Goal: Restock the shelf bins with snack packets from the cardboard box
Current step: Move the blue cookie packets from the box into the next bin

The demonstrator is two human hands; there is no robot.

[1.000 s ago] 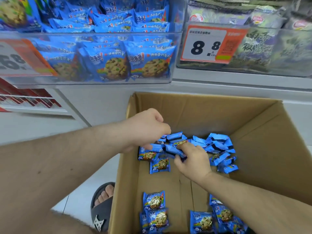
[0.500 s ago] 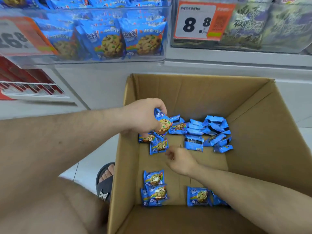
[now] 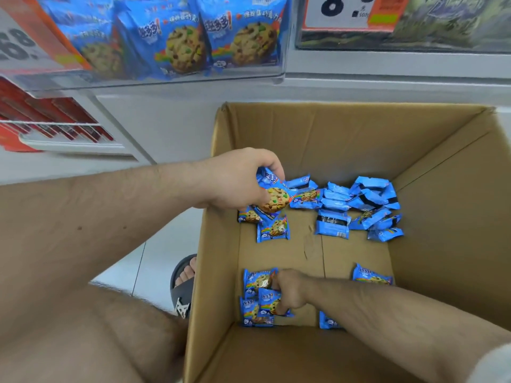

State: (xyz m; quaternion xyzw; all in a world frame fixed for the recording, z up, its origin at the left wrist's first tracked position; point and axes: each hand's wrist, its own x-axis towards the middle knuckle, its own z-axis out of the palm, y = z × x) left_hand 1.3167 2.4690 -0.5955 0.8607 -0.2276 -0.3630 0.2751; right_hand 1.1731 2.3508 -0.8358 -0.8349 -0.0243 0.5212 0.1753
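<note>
An open cardboard box stands on the floor below the shelf. Several blue cookie packets lie heaped at its far side, and a few more lie at the near left corner. My left hand hovers over the box's left side, shut on a blue cookie packet. My right hand is low in the near left corner, fingers closed around the cookie packets there. Above, a clear shelf bin holds the same blue packets.
A second clear bin with dark green packets and an 8.8 price tag sits at upper right. A lower shelf with red packs is at left. My sandalled foot rests beside the box on the white floor.
My right hand has moved from the far heap back to the near left corner and closed on packets there. My left hand has taken hold of a packet and lifted it slightly.
</note>
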